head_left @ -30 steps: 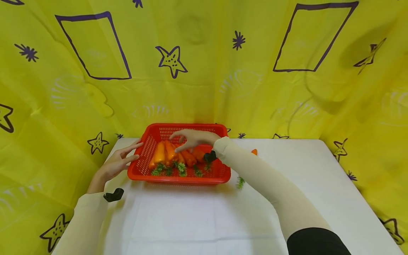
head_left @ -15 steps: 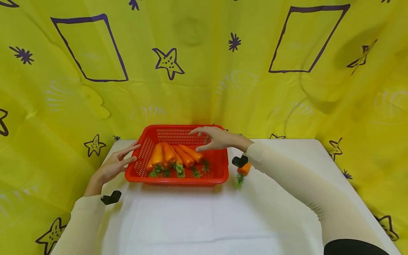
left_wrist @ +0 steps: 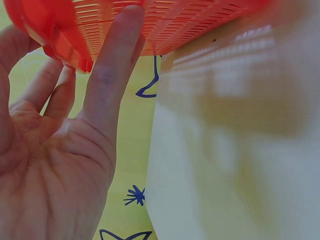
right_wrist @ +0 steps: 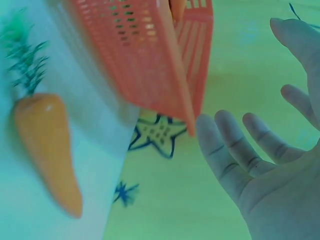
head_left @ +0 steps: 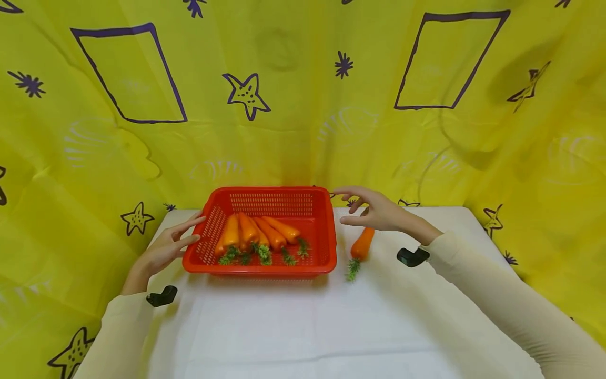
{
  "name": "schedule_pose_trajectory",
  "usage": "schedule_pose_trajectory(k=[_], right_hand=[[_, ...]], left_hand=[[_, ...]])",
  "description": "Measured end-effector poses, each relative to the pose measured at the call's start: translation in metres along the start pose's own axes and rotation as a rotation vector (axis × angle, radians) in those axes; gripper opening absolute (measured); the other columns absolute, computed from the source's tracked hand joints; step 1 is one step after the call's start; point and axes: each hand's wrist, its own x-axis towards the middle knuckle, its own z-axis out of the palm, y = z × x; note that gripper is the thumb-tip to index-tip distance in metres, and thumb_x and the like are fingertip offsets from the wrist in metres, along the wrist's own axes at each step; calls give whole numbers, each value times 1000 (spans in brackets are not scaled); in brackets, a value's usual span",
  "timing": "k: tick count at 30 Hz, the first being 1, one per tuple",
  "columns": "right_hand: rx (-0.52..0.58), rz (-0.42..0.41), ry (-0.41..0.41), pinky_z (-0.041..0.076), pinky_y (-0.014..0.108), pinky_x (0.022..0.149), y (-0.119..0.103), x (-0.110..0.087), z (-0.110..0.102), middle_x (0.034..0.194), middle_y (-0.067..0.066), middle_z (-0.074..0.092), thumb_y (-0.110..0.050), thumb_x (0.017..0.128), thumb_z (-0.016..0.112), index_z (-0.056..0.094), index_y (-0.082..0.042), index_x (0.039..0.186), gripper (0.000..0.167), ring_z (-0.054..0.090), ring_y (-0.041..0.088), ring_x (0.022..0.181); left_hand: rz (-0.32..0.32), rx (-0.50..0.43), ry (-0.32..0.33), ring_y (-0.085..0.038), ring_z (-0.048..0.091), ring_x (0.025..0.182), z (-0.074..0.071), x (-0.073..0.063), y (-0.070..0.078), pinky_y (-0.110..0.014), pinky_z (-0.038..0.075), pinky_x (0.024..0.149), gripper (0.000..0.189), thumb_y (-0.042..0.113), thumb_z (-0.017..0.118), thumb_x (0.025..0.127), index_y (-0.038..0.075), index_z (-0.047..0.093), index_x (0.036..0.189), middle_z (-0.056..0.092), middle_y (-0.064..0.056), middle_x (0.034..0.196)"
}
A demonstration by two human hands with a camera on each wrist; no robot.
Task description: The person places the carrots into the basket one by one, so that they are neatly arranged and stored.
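A red plastic basket (head_left: 258,269) stands on the table with several orange carrots (head_left: 248,231) inside, their green tops toward the front. My left hand (head_left: 163,252) touches the basket's left side, its fingers and thumb fairly straight. In the left wrist view, that hand's thumb (left_wrist: 107,75) lies against the slotted wall. Just beyond the basket's right rim, my right hand (head_left: 379,210) hovers with spread fingers and holds nothing. Below it, a single carrot (head_left: 363,245) lies on the table outside the basket; the right wrist view shows this carrot (right_wrist: 47,145) in full.
The table (head_left: 284,326) has a white cover. A yellow curtain (head_left: 293,131) with starfish drawings hangs behind the table and on both sides, close to the basket's back.
My right hand has moved right, from over the carrots inside the basket to beyond its right rim, uncovering the loose carrot. My left hand stays at the basket's left side.
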Motion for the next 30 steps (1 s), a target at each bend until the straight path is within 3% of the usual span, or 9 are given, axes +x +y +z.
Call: schedule_pose_trajectory(k=[5, 8, 18, 25, 30], right_hand=[[22, 61, 60, 58, 41, 84, 16, -29, -8, 140, 13, 57, -26, 92, 81, 49, -19, 152, 69, 66, 27, 108], [42, 77, 89, 59, 38, 83, 25, -44, -10, 144, 17, 54, -23, 93, 79, 47, -16, 153, 68, 67, 27, 107], [64, 113, 154, 59, 33, 80, 43, -74, -6, 138, 17, 55, -18, 94, 78, 48, -12, 152, 66, 68, 26, 103], [70, 123, 171, 58, 30, 78, 52, -78, -1, 140, 17, 55, -18, 94, 78, 48, -12, 152, 66, 69, 26, 101], [69, 135, 192, 58, 30, 79, 56, -79, 3, 139, 16, 55, -20, 94, 77, 50, -15, 151, 63, 69, 26, 101]], left_hand=[[9, 1, -5, -48, 15, 151, 0, -2, -1, -64, 45, 101, 61, 16, 55, 108, 5, 30, 162, 1, -8, 173], [9, -9, -7, -48, 19, 150, 0, -2, -1, -70, 42, 100, 61, 17, 55, 108, 6, 29, 162, 0, -7, 173], [-3, 15, -4, -40, 36, 142, -1, 0, -3, -46, 54, 94, 61, 19, 55, 108, 8, 30, 162, 1, -8, 173], [-1, 0, -6, -49, 29, 145, 0, -1, -2, -56, 51, 98, 61, 18, 55, 108, 7, 29, 162, 0, -8, 173], [4, -1, -9, -48, 25, 147, 1, -1, 0, -46, 53, 96, 61, 17, 54, 108, 5, 29, 162, 0, -8, 173]])
